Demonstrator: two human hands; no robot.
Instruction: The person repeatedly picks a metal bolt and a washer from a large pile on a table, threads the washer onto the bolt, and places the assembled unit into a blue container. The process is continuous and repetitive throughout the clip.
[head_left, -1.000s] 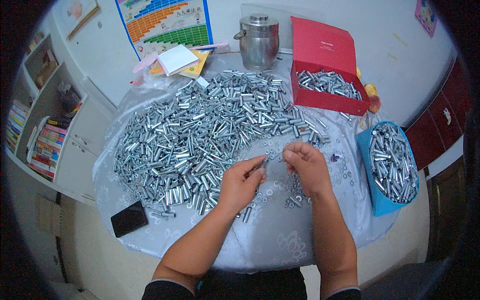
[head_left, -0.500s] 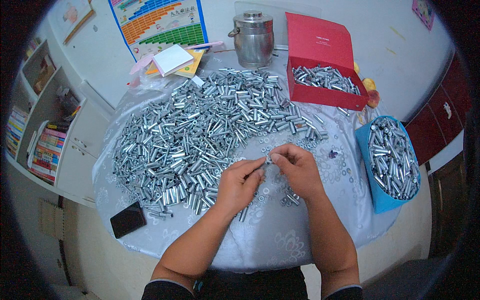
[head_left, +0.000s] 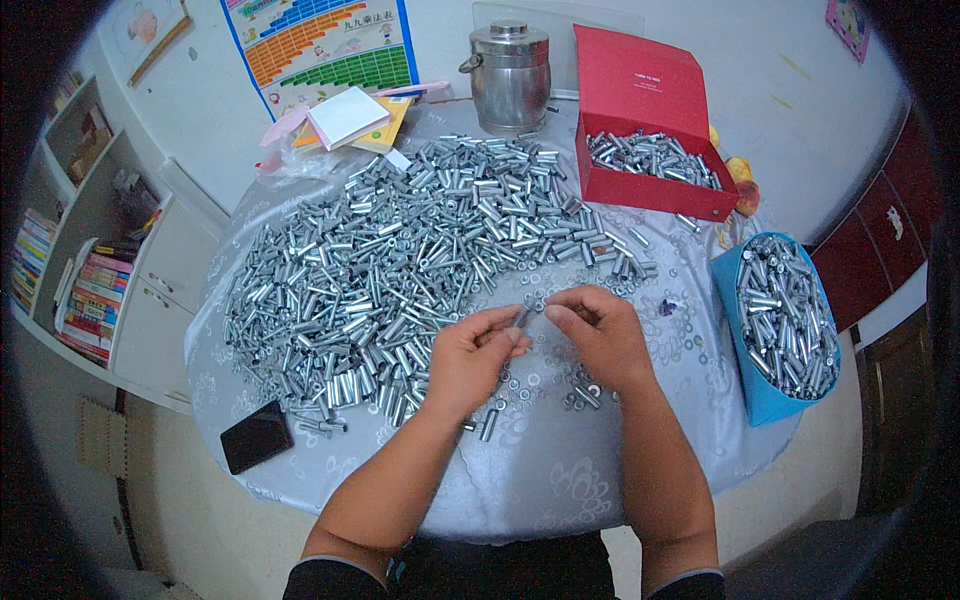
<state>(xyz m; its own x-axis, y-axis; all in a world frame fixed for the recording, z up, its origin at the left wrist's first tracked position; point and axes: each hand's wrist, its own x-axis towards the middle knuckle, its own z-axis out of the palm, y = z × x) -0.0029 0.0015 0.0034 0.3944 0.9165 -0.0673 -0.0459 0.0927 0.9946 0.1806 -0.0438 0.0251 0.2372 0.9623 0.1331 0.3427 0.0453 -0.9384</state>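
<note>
My left hand (head_left: 468, 362) pinches a small metal tube (head_left: 522, 316) between thumb and fingers. Just to its right, my right hand (head_left: 612, 342) has thumb and forefinger drawn together; whatever lies between those fingertips is too small to make out. A narrow gap separates the two sets of fingertips. Small washers (head_left: 532, 380) are scattered on the tablecloth below and around the hands. A wide heap of shiny metal tubes (head_left: 390, 270) spreads over the table beyond and to the left of my left hand.
A blue bin (head_left: 735, 330) full of metal tubes stands at the right, and an open red box (head_left: 650, 200) with more stands behind it. A metal canister (head_left: 510, 85) is at the back. Notebooks (head_left: 348, 116) lie back left, a black phone (head_left: 256, 438) front left.
My hands have drawn slightly apart, the left moving a little left and the right a little right. The tube in my left fingers shows more plainly now.
</note>
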